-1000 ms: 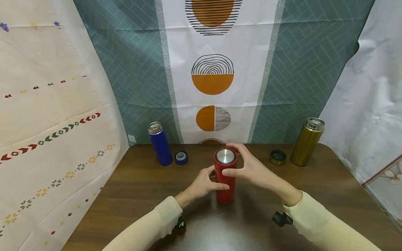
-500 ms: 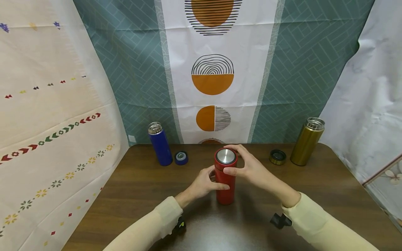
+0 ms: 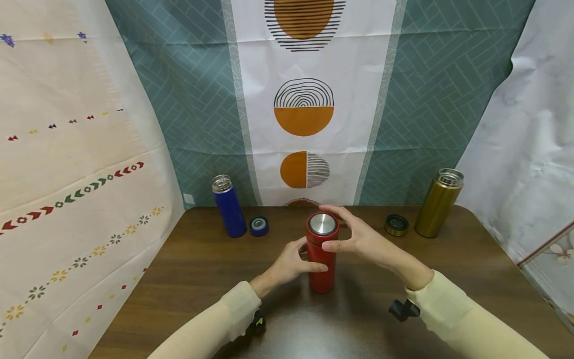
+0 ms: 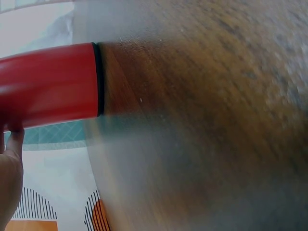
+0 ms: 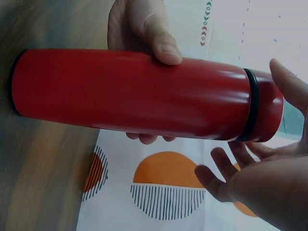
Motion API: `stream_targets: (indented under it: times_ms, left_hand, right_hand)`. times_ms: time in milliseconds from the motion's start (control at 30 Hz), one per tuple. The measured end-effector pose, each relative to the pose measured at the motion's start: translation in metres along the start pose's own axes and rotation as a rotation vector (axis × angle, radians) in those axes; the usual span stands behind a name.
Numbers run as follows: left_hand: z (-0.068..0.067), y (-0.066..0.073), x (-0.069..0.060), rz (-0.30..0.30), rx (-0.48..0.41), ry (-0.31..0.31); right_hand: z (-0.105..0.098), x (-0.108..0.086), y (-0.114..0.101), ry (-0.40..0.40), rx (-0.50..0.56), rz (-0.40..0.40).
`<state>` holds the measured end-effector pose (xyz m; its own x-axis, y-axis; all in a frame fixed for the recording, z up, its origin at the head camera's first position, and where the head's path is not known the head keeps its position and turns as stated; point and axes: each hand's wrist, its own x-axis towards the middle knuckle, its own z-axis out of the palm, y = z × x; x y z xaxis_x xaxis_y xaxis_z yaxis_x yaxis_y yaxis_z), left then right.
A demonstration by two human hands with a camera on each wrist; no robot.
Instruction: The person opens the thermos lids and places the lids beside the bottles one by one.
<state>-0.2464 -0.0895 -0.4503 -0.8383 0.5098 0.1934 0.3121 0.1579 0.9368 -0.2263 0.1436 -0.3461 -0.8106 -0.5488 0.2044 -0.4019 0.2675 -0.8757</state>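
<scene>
A red thermos (image 3: 322,271) stands upright on the table, its red lid (image 5: 267,108) with a silver top in place. My left hand (image 3: 289,263) grips the body from the left, thumb across the front. In the right wrist view that left hand's thumb (image 5: 168,50) lies on the red body. My right hand (image 3: 358,242) is at the lid from the right, thumb in front and fingers behind, spread loosely round it. A thin dark ring separates lid and body. In the left wrist view the thermos's base (image 4: 57,84) rests on the wood; only part of the left hand shows.
A blue thermos (image 3: 229,209) without its lid stands back left, its blue lid (image 3: 259,226) beside it. At the back right a gold thermos (image 3: 437,204) stands uncapped, a gold lid (image 3: 396,225) to its left. Patterned cloths (image 3: 305,60) hang behind the wooden table (image 3: 202,269).
My right hand shifts slightly at the lid, its thumb sliding a little to the right. The left hand and the red thermos stay where they were.
</scene>
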Motion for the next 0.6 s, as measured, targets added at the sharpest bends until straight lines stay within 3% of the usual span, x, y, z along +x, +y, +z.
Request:
stream_targets:
  times_ms: [200,333,467,600]
  left_hand:
    - [0.0,0.001,-0.001,0.001,0.001,0.001]
    - [0.0,0.001,0.0,-0.001,-0.005,-0.003]
    - [0.0,0.0,0.0,0.0,-0.008,-0.008]
    - [0.0,0.0,0.0,-0.003,-0.006,-0.001]
  right_hand:
    - [0.016,-0.003,0.002,0.174,-0.06,0.003]
    - [0.02,-0.002,0.001,0.231,-0.059,0.015]
    - [0.014,-0.002,0.0,0.196,-0.042,0.008]
    - [0.005,0.0,0.001,0.086,0.026,0.004]
